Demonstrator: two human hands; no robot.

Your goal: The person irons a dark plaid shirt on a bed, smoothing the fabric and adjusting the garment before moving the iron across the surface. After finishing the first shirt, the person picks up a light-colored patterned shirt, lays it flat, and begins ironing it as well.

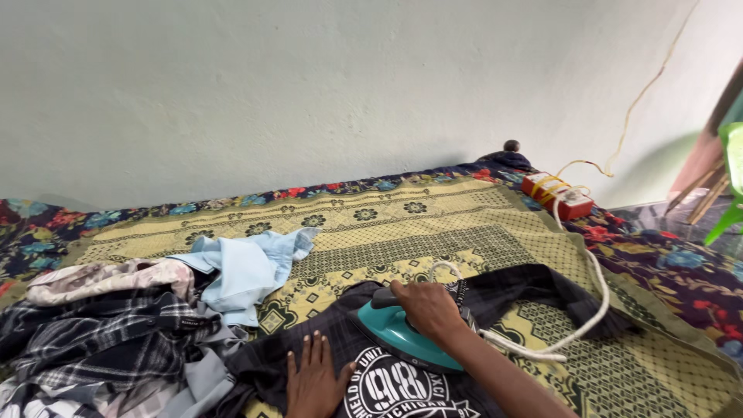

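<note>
My right hand (428, 309) grips the dark handle of a teal electric iron (398, 339), which rests flat on a dark T-shirt (340, 340) with a white round print. My left hand (313, 382) lies flat, fingers spread, on the shirt just left of the iron, pressing the cloth down. The shirt is spread over a yellow-green patterned mat (433, 232). A white cord (592, 298) runs from the iron's rear toward the right.
A red and white power strip (557, 195) sits at the far right near the wall. A pile of checked and plain clothes (108, 333) and a light blue garment (248, 267) lie at left. A floral sheet (681, 271) underlies the mat. A green chair leg (727, 217) shows at right.
</note>
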